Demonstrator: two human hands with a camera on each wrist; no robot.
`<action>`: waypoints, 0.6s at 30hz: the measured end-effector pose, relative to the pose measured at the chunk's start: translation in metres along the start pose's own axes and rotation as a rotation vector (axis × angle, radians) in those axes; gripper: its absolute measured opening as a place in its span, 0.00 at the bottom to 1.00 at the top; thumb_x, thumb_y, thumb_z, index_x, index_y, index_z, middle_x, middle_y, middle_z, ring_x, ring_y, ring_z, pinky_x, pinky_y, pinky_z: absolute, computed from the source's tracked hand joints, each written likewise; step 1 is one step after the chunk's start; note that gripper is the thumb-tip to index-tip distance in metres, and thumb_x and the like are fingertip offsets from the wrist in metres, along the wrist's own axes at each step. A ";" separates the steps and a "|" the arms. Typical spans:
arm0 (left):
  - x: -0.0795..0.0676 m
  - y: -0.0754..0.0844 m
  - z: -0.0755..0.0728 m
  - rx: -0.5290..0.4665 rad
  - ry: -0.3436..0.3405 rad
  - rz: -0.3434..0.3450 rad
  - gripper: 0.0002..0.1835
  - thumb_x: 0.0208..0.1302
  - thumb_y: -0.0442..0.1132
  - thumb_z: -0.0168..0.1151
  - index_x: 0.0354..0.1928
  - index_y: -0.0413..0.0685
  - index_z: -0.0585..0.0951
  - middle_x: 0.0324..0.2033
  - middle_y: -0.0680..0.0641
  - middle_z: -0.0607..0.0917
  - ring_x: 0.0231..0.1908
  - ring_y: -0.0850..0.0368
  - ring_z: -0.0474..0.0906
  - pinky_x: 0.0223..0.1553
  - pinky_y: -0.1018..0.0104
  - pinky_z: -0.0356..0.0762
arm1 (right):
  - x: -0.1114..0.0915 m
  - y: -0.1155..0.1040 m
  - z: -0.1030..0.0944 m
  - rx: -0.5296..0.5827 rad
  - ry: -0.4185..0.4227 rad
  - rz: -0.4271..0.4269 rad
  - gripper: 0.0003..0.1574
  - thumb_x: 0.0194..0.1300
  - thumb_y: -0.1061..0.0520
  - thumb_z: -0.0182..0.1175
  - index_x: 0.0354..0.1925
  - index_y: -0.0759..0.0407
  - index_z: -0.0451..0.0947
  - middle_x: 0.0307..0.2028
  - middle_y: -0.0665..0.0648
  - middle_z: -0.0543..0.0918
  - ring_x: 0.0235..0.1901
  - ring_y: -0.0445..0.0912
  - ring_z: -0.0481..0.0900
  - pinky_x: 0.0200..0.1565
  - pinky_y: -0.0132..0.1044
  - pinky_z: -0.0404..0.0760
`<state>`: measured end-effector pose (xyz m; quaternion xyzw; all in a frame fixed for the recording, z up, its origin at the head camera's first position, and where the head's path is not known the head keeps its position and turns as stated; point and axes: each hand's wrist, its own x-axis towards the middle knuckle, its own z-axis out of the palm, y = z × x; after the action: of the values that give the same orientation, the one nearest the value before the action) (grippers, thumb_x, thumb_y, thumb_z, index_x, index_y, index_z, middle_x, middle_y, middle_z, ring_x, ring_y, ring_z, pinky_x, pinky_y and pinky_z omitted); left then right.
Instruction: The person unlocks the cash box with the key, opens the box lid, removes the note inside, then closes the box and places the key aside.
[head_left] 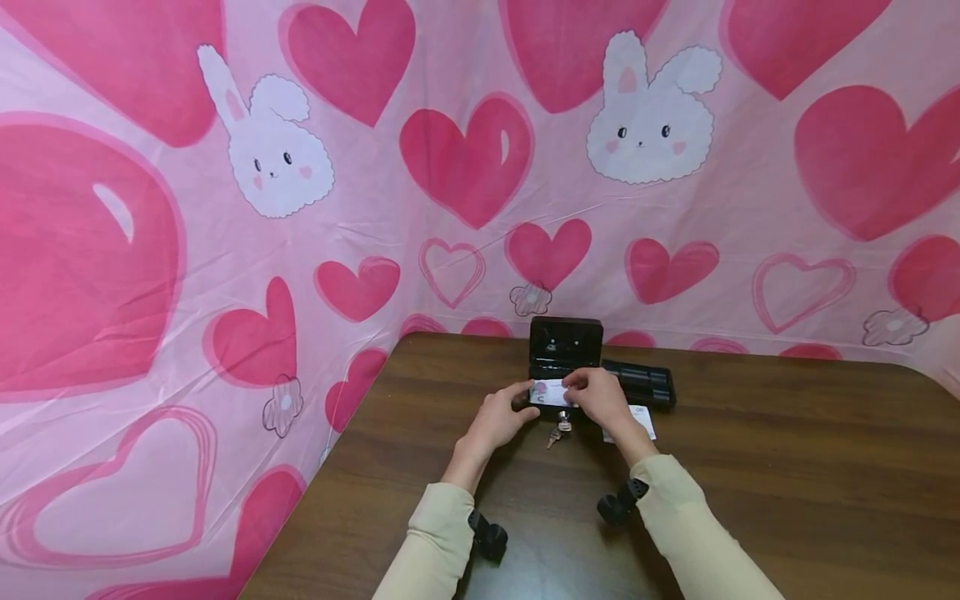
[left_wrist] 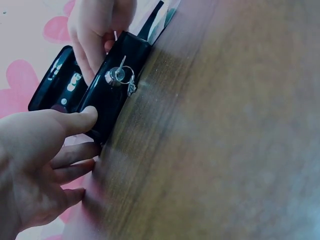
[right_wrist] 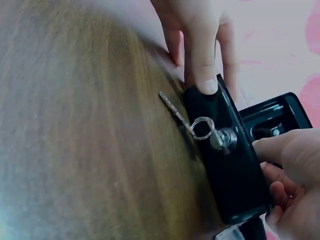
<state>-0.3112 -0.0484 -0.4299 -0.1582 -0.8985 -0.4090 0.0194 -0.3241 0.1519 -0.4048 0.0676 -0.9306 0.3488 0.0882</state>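
A small black cash box (head_left: 566, 342) stands on the table with its lid raised. Keys on a ring (head_left: 558, 429) hang from the lock (right_wrist: 223, 139) in its front. A white printed card (head_left: 550, 392) lies at the box's opening. My left hand (head_left: 497, 421) grips the box's left end, its thumb on the front wall in the left wrist view (left_wrist: 40, 165). With the fingers of my right hand (head_left: 602, 400) I pinch the card's right edge; in the right wrist view this hand (right_wrist: 295, 175) reaches over the front wall, and its fingertips are partly hidden.
A black compartment tray (head_left: 647, 384) lies right of the box. Another white card (head_left: 642, 421) lies on the wooden table (head_left: 787, 467), partly under my right wrist. A pink heart-patterned cloth (head_left: 465, 200) hangs behind the table's back edge.
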 end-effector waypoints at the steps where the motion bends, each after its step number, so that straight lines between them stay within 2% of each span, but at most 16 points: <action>1: 0.000 0.000 0.000 -0.001 0.000 0.000 0.28 0.67 0.46 0.65 0.68 0.56 0.74 0.56 0.43 0.84 0.57 0.51 0.79 0.62 0.48 0.73 | -0.001 0.001 0.001 0.008 0.007 -0.013 0.09 0.60 0.61 0.66 0.40 0.62 0.87 0.32 0.58 0.87 0.34 0.48 0.80 0.44 0.47 0.79; 10: -0.001 0.001 0.000 -0.015 -0.010 -0.013 0.28 0.67 0.46 0.65 0.68 0.58 0.74 0.58 0.43 0.83 0.56 0.51 0.80 0.62 0.47 0.73 | -0.005 0.006 0.001 0.105 0.053 0.000 0.09 0.63 0.60 0.64 0.41 0.61 0.87 0.40 0.61 0.88 0.38 0.51 0.80 0.45 0.47 0.80; 18: -0.001 0.000 0.000 -0.017 -0.015 -0.025 0.28 0.67 0.46 0.65 0.69 0.58 0.74 0.59 0.44 0.83 0.56 0.51 0.79 0.62 0.48 0.73 | -0.008 0.007 -0.004 0.143 0.079 0.030 0.12 0.64 0.56 0.66 0.43 0.59 0.87 0.43 0.61 0.89 0.42 0.52 0.81 0.45 0.45 0.78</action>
<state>-0.3101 -0.0487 -0.4299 -0.1503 -0.8970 -0.4157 0.0061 -0.3175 0.1605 -0.4075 0.0462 -0.9000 0.4179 0.1146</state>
